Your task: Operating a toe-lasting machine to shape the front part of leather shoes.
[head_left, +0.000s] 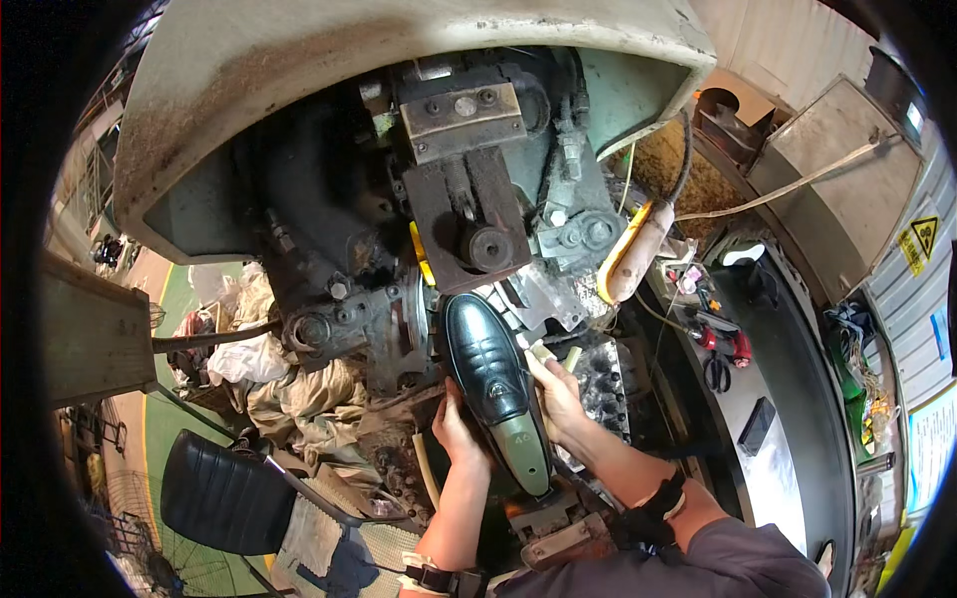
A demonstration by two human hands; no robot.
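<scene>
A glossy black shoe (480, 344) sits on a green last (522, 450), toe pointing away from me into the machine. My left hand (460, 431) is closed against the left side of the shoe, near its instep. On the other side, my right hand (558, 397) grips the shoe's right edge, and something pale shows at its fingertips, too small to make out. The shoe's toe lies just below the dark metal head (469, 219) of the machine. Both hands' undersides are hidden.
A large pale machine hood (399, 35) arches overhead. To the right hangs a worn, yellow-edged handle (636, 254) on a cable. Farther right, a curved bench (763, 439) carries scissors (717, 375), a red tool and a dark box. A black chair (227, 493) stands at left near piled cloth (309, 404).
</scene>
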